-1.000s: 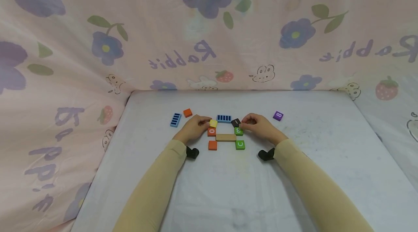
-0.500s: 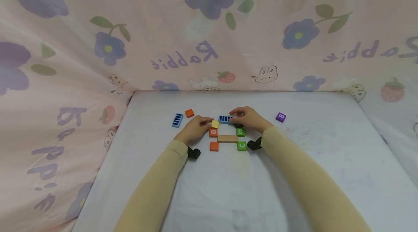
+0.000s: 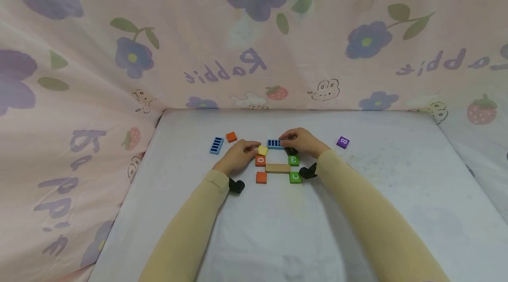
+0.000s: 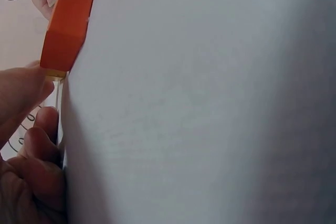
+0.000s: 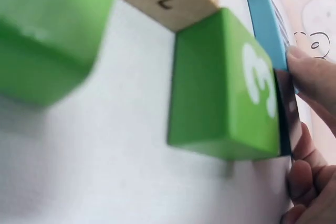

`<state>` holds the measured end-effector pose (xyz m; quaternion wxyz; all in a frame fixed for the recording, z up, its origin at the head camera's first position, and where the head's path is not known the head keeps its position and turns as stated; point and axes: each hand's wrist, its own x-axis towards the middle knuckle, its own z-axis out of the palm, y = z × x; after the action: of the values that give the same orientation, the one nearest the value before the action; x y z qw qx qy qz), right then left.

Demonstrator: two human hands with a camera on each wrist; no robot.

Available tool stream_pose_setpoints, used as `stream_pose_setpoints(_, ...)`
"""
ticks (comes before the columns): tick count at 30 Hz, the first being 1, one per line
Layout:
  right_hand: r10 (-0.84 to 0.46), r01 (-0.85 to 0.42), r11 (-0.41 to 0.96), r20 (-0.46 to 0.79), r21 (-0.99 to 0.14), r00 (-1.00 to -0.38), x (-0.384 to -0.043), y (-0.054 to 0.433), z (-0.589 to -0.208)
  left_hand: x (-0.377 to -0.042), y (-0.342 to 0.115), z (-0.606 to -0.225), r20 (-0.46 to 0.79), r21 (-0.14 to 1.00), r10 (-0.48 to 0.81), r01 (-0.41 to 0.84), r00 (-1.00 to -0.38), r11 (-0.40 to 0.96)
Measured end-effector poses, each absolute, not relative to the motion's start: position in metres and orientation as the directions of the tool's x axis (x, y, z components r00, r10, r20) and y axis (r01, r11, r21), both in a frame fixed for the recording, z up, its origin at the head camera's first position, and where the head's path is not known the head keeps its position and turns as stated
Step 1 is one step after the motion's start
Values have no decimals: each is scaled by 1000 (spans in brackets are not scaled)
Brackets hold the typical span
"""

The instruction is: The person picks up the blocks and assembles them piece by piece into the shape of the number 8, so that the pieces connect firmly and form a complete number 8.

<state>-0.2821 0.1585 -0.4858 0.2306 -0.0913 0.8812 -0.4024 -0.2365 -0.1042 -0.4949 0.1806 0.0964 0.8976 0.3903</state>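
On the white desk (image 3: 254, 238), a tan oblong wooden block (image 3: 277, 168) lies between two orange square blocks (image 3: 261, 178), left, and two green square blocks (image 3: 293, 161), right. Just behind the left pair sits a yellow square block (image 3: 263, 150); behind the right pair, a black block (image 5: 285, 114). Between these two, farther back, lies a striped blue oblong block (image 3: 273, 144). A purple square block (image 3: 343, 142) lies well to the right.

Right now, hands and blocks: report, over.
Left hand touching yellow block. Right hand at blue block between hands. Head view: right hand partly hiding black block.
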Motion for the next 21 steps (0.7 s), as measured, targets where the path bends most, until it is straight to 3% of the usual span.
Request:
stream_pose_setpoints(11, -325, 44, 642, -323, -766, -889, -277, 159, -481, -235, -101, -491, -246, 731, 313, 37, -918, 682)
stream_pose_setpoints(21, -276, 137, 586, -356, -798, -893, -272, 161, -487, -232, -105, -495, -253, 745, 302, 14, -919, 667)
